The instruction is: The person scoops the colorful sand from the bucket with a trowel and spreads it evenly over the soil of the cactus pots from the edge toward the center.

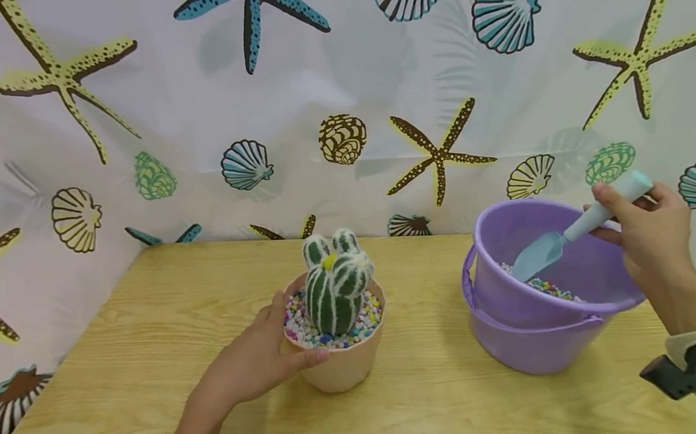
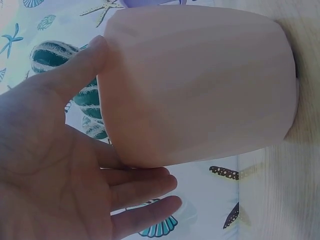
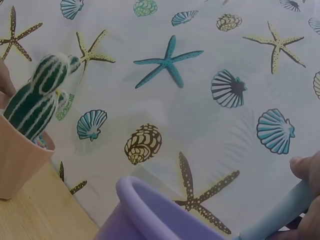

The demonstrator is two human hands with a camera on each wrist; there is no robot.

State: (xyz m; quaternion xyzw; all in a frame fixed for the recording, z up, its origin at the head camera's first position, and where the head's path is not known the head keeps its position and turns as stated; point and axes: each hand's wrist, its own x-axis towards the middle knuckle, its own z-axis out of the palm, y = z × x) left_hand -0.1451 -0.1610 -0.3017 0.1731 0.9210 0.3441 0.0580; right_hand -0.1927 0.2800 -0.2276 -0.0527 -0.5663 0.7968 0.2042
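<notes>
A pale peach flowerpot (image 1: 344, 371) stands on the table, with a green-and-white plush cactus (image 1: 331, 297) rising from colourful pebbles (image 1: 372, 314). My left hand (image 1: 251, 360) holds the pot at its rim, thumb along the near side and fingers on the left; the left wrist view shows the pot's plain wall (image 2: 200, 85) between them. At the right, my right hand (image 1: 655, 232) grips the handle of a light blue toy shovel (image 1: 587, 222). Its blade dips into a purple bucket (image 1: 599, 274), over the pebbles (image 1: 553, 290) lying inside. The right wrist view catches only the handle (image 3: 280, 212).
The purple bucket's mouth tilts toward me, and a matching purple handle (image 1: 467, 278) hangs round its side. Wood-grain tabletop (image 1: 430, 351) lies between pot and bucket. A white cloth printed with starfish and shells (image 1: 333, 83) hangs behind the table.
</notes>
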